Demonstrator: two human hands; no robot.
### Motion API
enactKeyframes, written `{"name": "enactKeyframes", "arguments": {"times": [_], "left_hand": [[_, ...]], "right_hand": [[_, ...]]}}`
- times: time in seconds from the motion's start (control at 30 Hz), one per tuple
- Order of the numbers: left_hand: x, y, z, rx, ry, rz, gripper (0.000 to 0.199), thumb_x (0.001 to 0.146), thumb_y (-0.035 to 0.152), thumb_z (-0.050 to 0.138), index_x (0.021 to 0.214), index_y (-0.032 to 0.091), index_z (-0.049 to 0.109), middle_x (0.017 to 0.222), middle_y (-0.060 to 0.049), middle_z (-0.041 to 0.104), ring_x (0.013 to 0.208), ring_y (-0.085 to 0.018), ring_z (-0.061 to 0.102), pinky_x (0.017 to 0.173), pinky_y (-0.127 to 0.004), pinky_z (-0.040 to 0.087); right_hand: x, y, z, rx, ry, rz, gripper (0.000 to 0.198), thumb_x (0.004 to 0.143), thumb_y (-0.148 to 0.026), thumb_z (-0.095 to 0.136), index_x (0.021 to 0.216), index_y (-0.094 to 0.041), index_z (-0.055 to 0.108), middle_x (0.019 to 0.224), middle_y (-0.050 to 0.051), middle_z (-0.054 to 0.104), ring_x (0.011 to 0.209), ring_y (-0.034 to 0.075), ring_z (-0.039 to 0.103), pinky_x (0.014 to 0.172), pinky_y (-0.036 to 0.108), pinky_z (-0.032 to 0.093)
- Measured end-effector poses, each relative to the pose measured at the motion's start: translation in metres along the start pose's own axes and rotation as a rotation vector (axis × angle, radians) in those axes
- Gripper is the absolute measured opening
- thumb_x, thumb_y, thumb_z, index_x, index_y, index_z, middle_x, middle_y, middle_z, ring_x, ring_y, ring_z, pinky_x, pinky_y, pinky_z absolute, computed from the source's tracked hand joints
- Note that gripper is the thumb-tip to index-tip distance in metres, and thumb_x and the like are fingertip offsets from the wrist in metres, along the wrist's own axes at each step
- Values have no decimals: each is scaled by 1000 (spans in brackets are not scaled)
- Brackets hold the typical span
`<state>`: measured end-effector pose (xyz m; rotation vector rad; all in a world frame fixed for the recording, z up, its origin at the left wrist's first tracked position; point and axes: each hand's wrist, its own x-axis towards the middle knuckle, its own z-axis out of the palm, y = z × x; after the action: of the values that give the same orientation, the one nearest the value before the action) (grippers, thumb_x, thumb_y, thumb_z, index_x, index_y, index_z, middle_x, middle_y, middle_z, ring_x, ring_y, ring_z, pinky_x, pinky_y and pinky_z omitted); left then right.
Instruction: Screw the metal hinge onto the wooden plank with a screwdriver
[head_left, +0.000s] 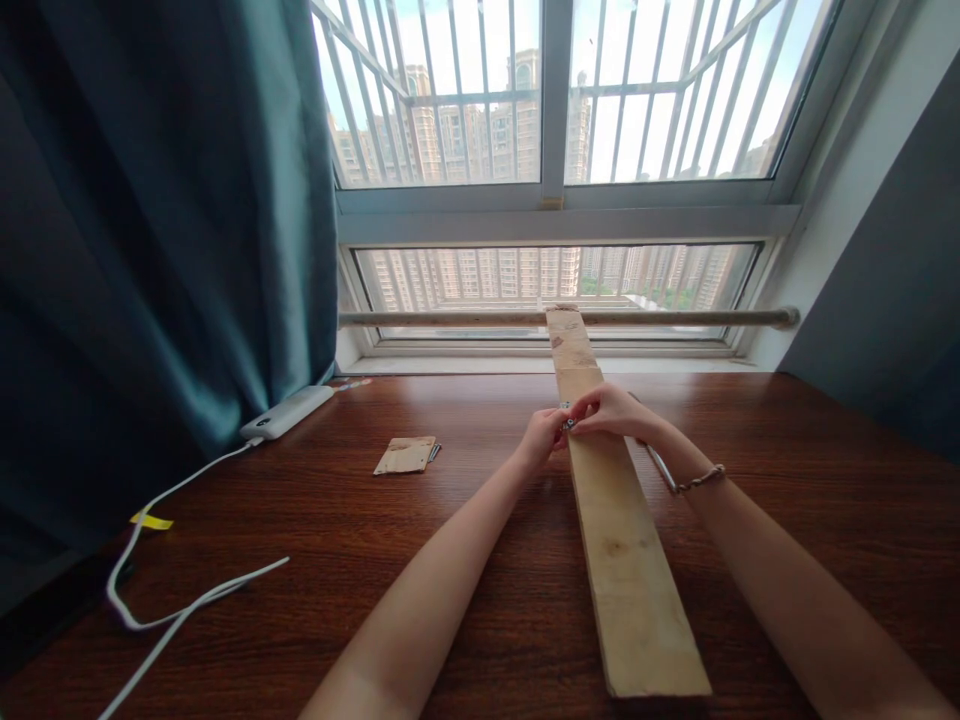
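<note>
A long wooden plank lies on the dark brown table, its far end by the rail at the window. Over its left edge, my left hand pinches a small shiny metal fitting, whose exact kind I cannot make out. My right hand rests above the plank with its fingertips closed at the same fitting. A thin metal rod shows beside the plank, partly hidden under my right wrist.
To the left lie a small piece of board and several screws. A white power strip with a white cable sits by the blue curtain. A horizontal rail crosses before the window.
</note>
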<state>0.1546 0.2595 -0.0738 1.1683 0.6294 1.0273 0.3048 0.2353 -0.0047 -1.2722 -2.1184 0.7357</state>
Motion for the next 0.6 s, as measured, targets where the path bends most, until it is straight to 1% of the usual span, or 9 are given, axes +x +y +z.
{"name": "enactKeyframes", "arguments": {"times": [0.1, 0.17, 0.37, 0.47, 0.6], "left_hand": [[1, -2, -1, -8, 0, -4, 24, 65, 34, 58, 65, 10, 59, 46, 5, 39, 38, -4, 28, 38, -21, 15], [1, -2, -1, -12, 4, -7, 23, 65, 34, 57, 65, 10, 59, 45, 5, 36, 38, -4, 27, 38, -21, 15], [1, -1, -1, -10, 12, -16, 24, 64, 34, 58, 62, 11, 57, 45, 5, 37, 37, -4, 28, 38, -21, 15], [1, -1, -1, -6, 14, -17, 23, 64, 34, 58, 61, 11, 56, 44, 5, 37, 37, -4, 28, 38, -21, 16], [2, -1, -2, 3, 15, -19, 24, 64, 34, 58, 59, 11, 55, 44, 5, 36, 37, -3, 29, 38, -20, 17]], "right_hand": [[-3, 4, 7, -6, 102, 10, 26, 60, -35, 70, 76, -16, 73, 62, 0, 63, 58, 10, 51, 50, 19, 35], [-3, 7, 11, -2, 146, 7, 26, 60, -36, 70, 76, -16, 73, 64, 1, 65, 60, 12, 54, 51, 19, 37], [-3, 16, 16, -5, 177, -35, 27, 64, -42, 69, 74, -17, 72, 65, 2, 67, 63, 14, 58, 53, 20, 40], [-2, 19, 17, -5, 206, -54, 29, 63, -44, 69, 74, -18, 72, 65, 2, 66, 62, 13, 58, 53, 20, 40], [-2, 19, 19, 15, 210, -67, 30, 63, -45, 69, 74, -17, 72, 64, 2, 65, 61, 13, 56, 53, 20, 39]]}}
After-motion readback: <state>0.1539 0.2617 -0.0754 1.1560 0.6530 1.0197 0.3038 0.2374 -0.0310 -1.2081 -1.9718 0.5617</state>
